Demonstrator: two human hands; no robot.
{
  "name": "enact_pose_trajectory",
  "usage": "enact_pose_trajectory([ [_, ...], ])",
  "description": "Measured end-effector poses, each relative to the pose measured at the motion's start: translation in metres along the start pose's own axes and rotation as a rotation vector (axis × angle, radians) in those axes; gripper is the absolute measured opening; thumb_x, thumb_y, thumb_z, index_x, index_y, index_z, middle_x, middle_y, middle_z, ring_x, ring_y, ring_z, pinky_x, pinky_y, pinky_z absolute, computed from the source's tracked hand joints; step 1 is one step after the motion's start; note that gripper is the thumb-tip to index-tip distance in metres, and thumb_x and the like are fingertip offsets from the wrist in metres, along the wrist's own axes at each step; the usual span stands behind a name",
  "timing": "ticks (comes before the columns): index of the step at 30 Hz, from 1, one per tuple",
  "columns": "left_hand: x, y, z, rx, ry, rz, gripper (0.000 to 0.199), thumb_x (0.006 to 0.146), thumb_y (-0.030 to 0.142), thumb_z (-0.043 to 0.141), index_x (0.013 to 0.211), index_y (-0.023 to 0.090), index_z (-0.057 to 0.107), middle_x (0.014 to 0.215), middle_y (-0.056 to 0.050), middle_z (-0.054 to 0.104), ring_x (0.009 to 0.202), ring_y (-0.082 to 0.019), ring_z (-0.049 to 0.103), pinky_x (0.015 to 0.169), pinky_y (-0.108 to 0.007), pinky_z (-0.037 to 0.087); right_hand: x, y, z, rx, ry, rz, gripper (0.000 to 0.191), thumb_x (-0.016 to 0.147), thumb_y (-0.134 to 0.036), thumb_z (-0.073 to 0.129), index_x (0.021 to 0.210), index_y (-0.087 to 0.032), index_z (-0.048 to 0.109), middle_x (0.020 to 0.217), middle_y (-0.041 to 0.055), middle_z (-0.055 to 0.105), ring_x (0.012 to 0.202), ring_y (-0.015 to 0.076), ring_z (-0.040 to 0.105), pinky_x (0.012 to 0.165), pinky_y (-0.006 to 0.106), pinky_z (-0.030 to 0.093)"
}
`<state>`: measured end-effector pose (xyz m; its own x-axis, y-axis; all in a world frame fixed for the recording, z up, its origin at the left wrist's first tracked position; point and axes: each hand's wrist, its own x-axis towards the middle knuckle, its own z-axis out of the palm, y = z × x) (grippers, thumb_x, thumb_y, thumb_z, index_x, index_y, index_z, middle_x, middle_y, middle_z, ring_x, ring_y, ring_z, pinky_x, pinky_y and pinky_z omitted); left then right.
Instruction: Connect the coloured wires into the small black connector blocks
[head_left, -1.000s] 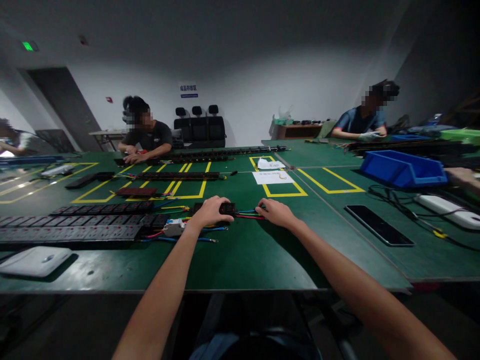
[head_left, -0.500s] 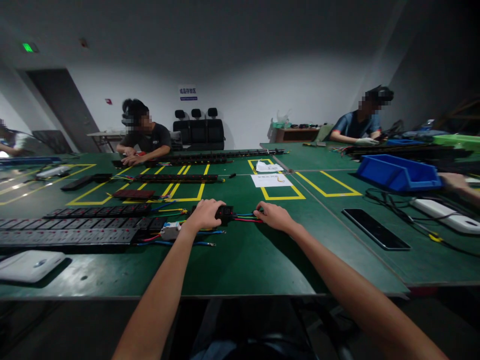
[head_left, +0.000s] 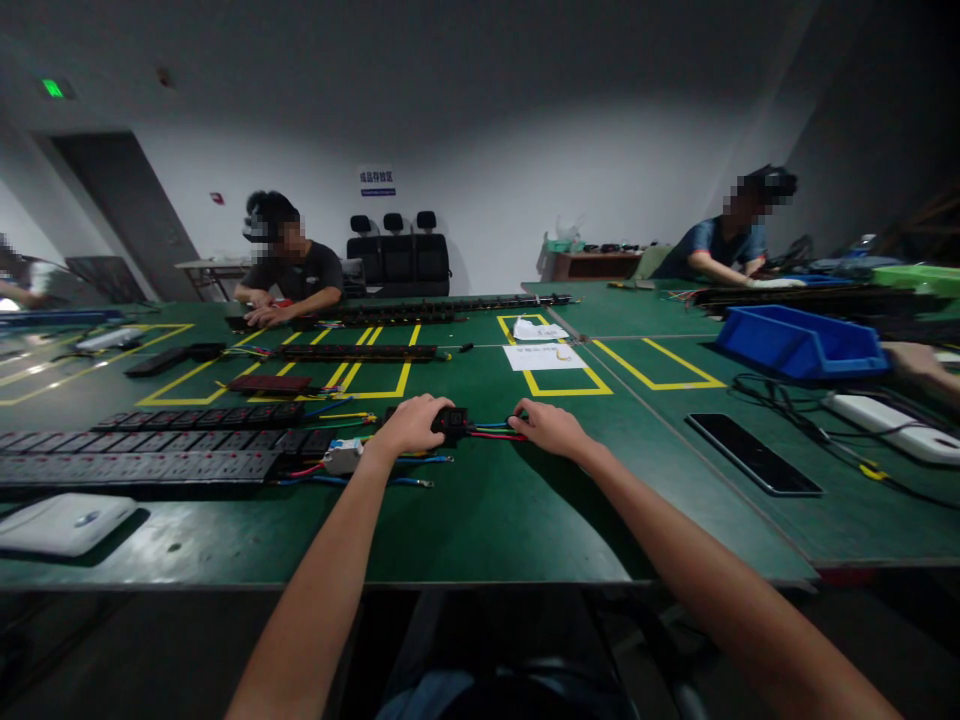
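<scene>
Head view: black socket module (head_left: 454,422) on green table (head_left: 525,530), partly covered by left hand.
Left hand (head_left: 411,426): thumb and fingers closed over module.
Right hand (head_left: 551,428): fingertips pinched on coloured wires (head_left: 491,431), wire ends hidden.
Surroundings: phone (head_left: 754,455) right, blue bin (head_left: 802,345) beyond; co-worker's arm (head_left: 926,370) cut off by frame.

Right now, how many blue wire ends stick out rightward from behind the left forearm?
2: the farther wire end, just this side of the black socket module; the nearer wire end, closer to the table edge. The left hand may hide more.
</scene>
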<state>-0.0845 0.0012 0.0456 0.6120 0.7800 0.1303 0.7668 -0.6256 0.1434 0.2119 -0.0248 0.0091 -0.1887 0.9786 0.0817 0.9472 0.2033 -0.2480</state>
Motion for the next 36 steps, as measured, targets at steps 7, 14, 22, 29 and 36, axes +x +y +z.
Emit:
enact_pose_trajectory([
  [7,-0.001,0.003,-0.001,-0.003,0.021,-0.033,0.064,0.077,0.055,0.067,0.131,0.021,0.061,0.115,-0.012,0.067,0.105,-0.031,0.064,0.091,-0.040,0.049,0.001,0.000,0.000,0.011,-0.003,0.004,0.033,0.102,-0.050,0.047,0.113,-0.023,0.063,0.113,0.0084,0.074,0.096,0.0237,0.068,0.068,0.028,0.042],
  [14,-0.002,0.004,-0.002,0.022,0.003,-0.012,0.058,0.084,0.057,0.062,0.130,0.022,0.061,0.114,-0.011,0.066,0.106,-0.030,0.063,0.091,-0.040,0.049,0.000,0.000,0.000,0.018,-0.001,0.007,0.033,0.102,-0.050,0.048,0.114,-0.024,0.063,0.111,0.0078,0.074,0.096,0.0236,0.068,0.070,0.028,0.043],
  [22,-0.002,0.005,-0.001,0.038,0.008,-0.009,0.056,0.084,0.056,0.063,0.129,0.022,0.061,0.112,-0.011,0.066,0.105,-0.031,0.062,0.091,-0.041,0.048,0.001,0.001,0.001,0.007,-0.001,0.005,0.032,0.102,-0.050,0.048,0.113,-0.024,0.063,0.111,0.0077,0.074,0.096,0.0231,0.069,0.069,0.027,0.042],
  [29,0.000,0.013,0.003,0.043,0.044,-0.016,0.068,0.083,0.063,0.063,0.137,0.022,0.058,0.117,-0.012,0.066,0.110,-0.033,0.061,0.097,-0.045,0.046,0.001,0.000,0.000,0.001,-0.005,0.014,0.033,0.102,-0.050,0.048,0.114,-0.023,0.062,0.110,0.0079,0.074,0.094,0.0235,0.069,0.068,0.027,0.041],
  [36,0.008,0.021,0.015,-0.005,0.092,-0.060,0.050,0.104,0.052,0.032,0.128,0.021,0.063,0.122,-0.010,0.069,0.117,-0.029,0.061,0.105,-0.047,0.041,0.001,-0.001,-0.001,0.001,-0.014,0.018,0.034,0.102,-0.050,0.048,0.116,-0.024,0.063,0.112,0.0087,0.074,0.096,0.0241,0.068,0.072,0.028,0.044],
])
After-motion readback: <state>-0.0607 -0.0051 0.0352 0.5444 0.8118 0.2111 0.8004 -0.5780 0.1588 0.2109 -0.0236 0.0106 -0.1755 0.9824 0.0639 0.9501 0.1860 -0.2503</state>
